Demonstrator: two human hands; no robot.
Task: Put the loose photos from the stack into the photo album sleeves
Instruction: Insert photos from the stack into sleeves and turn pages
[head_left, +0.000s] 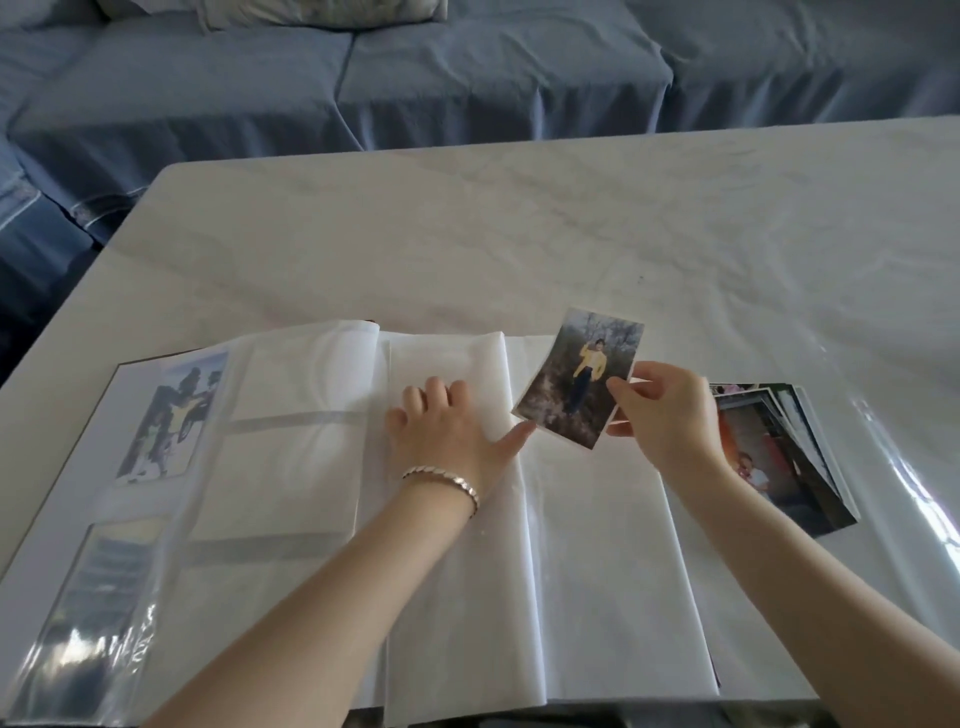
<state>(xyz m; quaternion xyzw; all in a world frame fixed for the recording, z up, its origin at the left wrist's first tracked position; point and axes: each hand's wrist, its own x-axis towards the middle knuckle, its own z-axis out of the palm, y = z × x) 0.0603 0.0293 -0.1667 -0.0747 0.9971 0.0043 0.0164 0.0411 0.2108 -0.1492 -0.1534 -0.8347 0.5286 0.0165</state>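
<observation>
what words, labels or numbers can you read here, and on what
No text can be read anywhere.
The photo in the right hand: picture only, no writing.
The album pages: blank white, no labels.
The stack of photos and the sleeved photos: too blurred to show any lettering.

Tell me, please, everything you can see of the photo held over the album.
The photo is a print with a white border, showing a figure in a yellow top and dark trousers among bare trees. It is tilted clockwise, face up, over a white album page. The right hand pinches its right edge; the left hand has its thumb by the lower corner, contact unclear.
</observation>
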